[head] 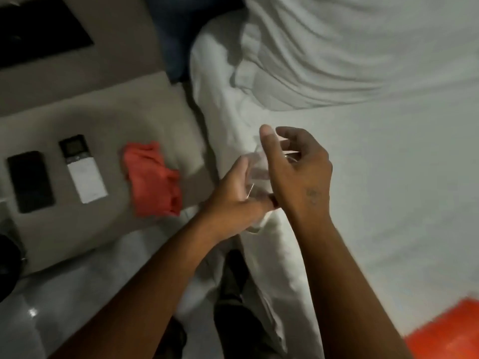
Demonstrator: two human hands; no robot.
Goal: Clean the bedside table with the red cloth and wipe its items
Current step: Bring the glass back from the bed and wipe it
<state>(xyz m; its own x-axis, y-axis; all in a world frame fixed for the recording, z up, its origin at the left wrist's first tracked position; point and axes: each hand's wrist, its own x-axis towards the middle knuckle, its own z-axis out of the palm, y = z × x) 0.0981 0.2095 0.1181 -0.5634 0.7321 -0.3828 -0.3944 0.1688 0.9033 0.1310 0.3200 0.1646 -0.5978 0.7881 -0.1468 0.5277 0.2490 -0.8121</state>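
The red cloth (151, 180) lies crumpled on the beige bedside table (85, 120), near its right edge. To its left on the table lie a white remote with a small screen (83, 169) and a black phone (31, 181). Both my hands are over the bed's edge, right of the table. My left hand (238, 200) grips a clear see-through item (256, 172), probably a glass. My right hand (298, 172) hovers at its top with thumb and fingers apart and loosely curled. The item is blurred and partly hidden by my hands.
The bed with a white sheet (388, 190) and a rumpled pillow (324, 53) fills the right. An orange patch (448, 332) shows at the bottom right. A black panel (39, 29) is at the top left, a dark object (7, 265) at the left edge, glossy floor (64, 307) below.
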